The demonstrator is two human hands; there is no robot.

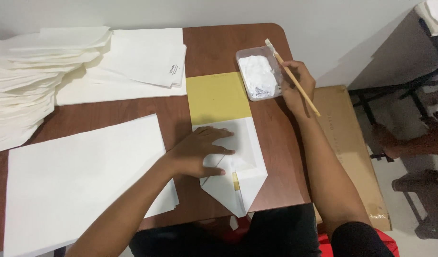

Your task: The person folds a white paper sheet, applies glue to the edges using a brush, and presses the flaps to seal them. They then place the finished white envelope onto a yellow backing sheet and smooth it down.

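Folded paper [238, 162] under flat open left hand [200, 154]; right hand [295, 85] grips brush [295, 78].

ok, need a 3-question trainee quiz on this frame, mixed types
1. True or false: the right hand holds a brush.
2. What does the left hand press on? A) the yellow sheet B) the folded white paper C) the paper stack
3. What does the clear tub contain?

Key: 1 true. 2 B. 3 white paste.
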